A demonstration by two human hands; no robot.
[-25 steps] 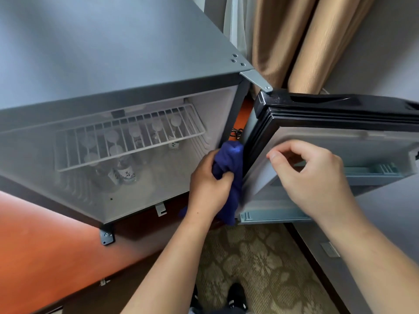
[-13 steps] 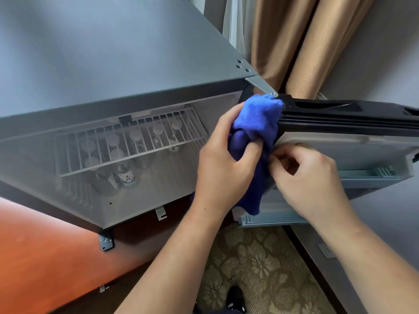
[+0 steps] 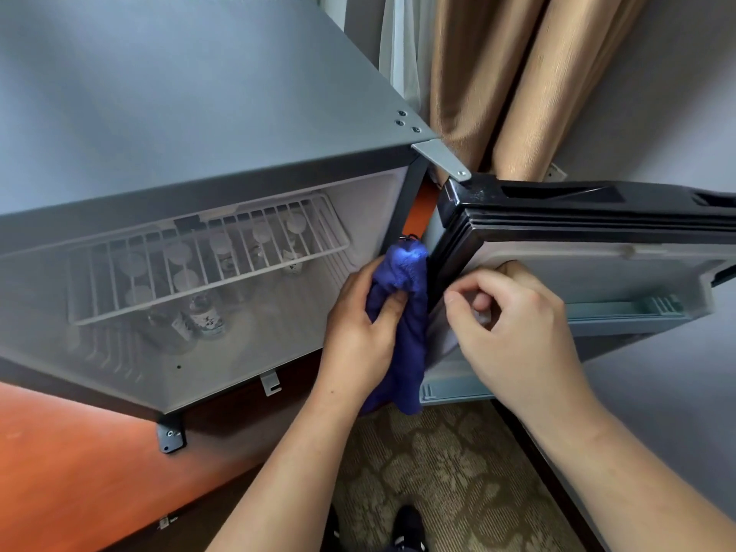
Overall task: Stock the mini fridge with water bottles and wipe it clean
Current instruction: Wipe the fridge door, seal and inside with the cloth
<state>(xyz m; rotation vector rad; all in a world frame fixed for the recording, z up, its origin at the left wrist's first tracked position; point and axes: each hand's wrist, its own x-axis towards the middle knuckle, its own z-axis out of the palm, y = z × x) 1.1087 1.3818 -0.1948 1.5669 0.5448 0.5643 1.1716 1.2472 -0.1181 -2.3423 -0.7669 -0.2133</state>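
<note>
Head view: your left hand [image 3: 360, 332] grips the blue cloth [image 3: 402, 308] against the hinge-side door seal [image 3: 438, 272], right hand [image 3: 513, 332] pinching the seal's edge, bottles [image 3: 205, 316] stocked inside; press cloth into each fold

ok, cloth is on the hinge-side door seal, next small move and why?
Probably slide the blue cloth in the left hand down the black door gasket: it sits partway down the hinge edge, and the right hand steadies the open door.
</note>
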